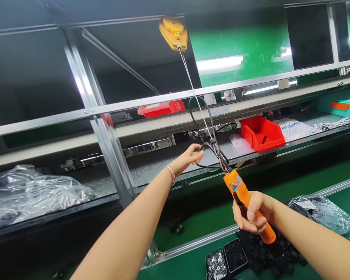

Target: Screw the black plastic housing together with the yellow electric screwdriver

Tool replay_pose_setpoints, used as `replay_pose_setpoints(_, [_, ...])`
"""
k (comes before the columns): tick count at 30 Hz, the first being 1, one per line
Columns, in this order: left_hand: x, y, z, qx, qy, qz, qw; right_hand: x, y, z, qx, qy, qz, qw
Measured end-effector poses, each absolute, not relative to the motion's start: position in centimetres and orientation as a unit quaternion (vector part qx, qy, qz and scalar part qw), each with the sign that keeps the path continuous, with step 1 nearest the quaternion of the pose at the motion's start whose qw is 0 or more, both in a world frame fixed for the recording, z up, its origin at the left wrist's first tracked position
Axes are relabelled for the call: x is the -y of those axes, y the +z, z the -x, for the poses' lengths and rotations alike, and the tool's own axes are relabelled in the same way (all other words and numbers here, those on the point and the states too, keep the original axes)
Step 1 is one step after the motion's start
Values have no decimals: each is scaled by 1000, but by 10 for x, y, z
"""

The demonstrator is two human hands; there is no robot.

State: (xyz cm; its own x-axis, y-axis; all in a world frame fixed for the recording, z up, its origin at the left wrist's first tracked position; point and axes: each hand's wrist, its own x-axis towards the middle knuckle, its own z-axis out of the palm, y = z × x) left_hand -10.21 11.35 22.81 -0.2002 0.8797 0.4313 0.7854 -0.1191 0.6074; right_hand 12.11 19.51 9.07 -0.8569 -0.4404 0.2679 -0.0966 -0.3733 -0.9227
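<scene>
A: Locate the tool.

B: The orange electric screwdriver sits low and right of centre, tilted, its cord end up and to the left; it hangs above the green belt; the right hand is wrapped closed around its lower body, fingers curled over the barrel.

A: And the upper end?

B: A black cable leaves the top of the tool and loops upward; a thin wire runs from the same end up to the yellow balancer fixed to the overhead frame; the left hand pinches the cable just beside the tool's top, thumb and fingers closed on it; a bracelet is on that wrist.

A: Surroundings?

B: Behind the hands, a metal shelf carries a red bin, well apart from the tool; a second red bin stands on the level above; below the right hand, two small trays of screws rest beside a pile of black parts; plastic bags lie at far left.
</scene>
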Motion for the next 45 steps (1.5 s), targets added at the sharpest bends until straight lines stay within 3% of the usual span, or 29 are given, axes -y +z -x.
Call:
replay_pose_setpoints(5, [-52, 211, 168, -795, 280, -513, -164, -201, 106, -149, -633, -749, 170, 95])
replay_pose_setpoints(8, [-7, 224, 181, -789, 228, -485, -301, -198, 114, -157, -716, -696, 41, 34])
replay_pose_setpoints(13, [33, 272, 178, -739, 100, -366, -557, -202, 110, -131, -833, -366, -300, -288])
replay_pose_setpoints(16, [25, 285, 164, -714, 25, -274, -644, -213, 101, -108, -760, -292, -398, -424])
replay_pose_setpoints(18, [10, 278, 153, -728, -22, -293, -619, -219, 92, -96, -713, -309, -420, -468])
replay_pose_setpoints(22, [-28, 231, 145, -769, -78, -466, -430, -216, 74, -79, -671, -413, -391, -476])
replay_pose_setpoints(26, [-69, 178, 155, -776, -36, -523, -349, -193, 63, -70, -665, -489, -329, -459])
replay_pose_setpoints(30, [-87, 151, 140, -771, 62, -535, -339, -166, 66, -75, -664, -539, -284, -434])
replay_pose_setpoints(33, [-63, 138, 101, -739, 176, -567, -317, -152, 73, -84, -658, -576, -252, -414])
replay_pose_setpoints(36, [-14, 111, 51, -685, 358, -614, -159, -142, 83, -97, -630, -634, -187, -406])
replay_pose_setpoints(41, [41, 37, -1, -613, 325, -718, -61, -129, 104, -123, -616, -695, -93, -359])
replay_pose_setpoints(45, [37, 5, -10, -609, 343, -715, -6, -123, 114, -135, -635, -688, -126, -328])
